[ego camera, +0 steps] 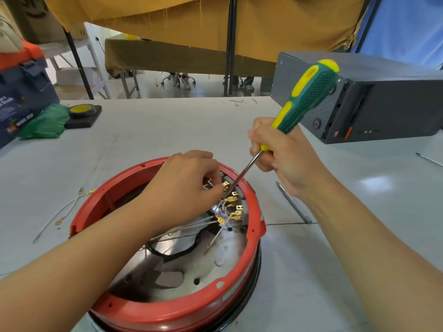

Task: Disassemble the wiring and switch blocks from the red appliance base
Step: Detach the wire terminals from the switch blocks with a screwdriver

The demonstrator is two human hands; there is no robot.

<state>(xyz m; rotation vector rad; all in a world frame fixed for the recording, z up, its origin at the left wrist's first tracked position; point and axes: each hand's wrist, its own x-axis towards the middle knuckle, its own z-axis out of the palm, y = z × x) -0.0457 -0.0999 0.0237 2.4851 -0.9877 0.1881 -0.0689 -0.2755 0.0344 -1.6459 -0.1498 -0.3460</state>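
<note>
- Right hand (285, 152) grips screwdriver (304, 101); tip at brass terminals (231, 200) inside red base (167, 312).
- Left hand (189, 185) pinches white wiring (191, 227) at terminals.
- Base sits on grey table (143, 130).

Pale grey tabletop (148, 140) with some pen scribbles near the far edge. Right behind it a mustard-yellow cloth (191, 22) hangs down with frayed threads, and a black pole (230, 46) runs straight down in front of it. Under the cloth there's another table draped in olive fabric (182, 57), a light shiny floor (206, 91), and the wheeled base of an office chair (177, 80). Blue panel (405, 29) top right.
</note>
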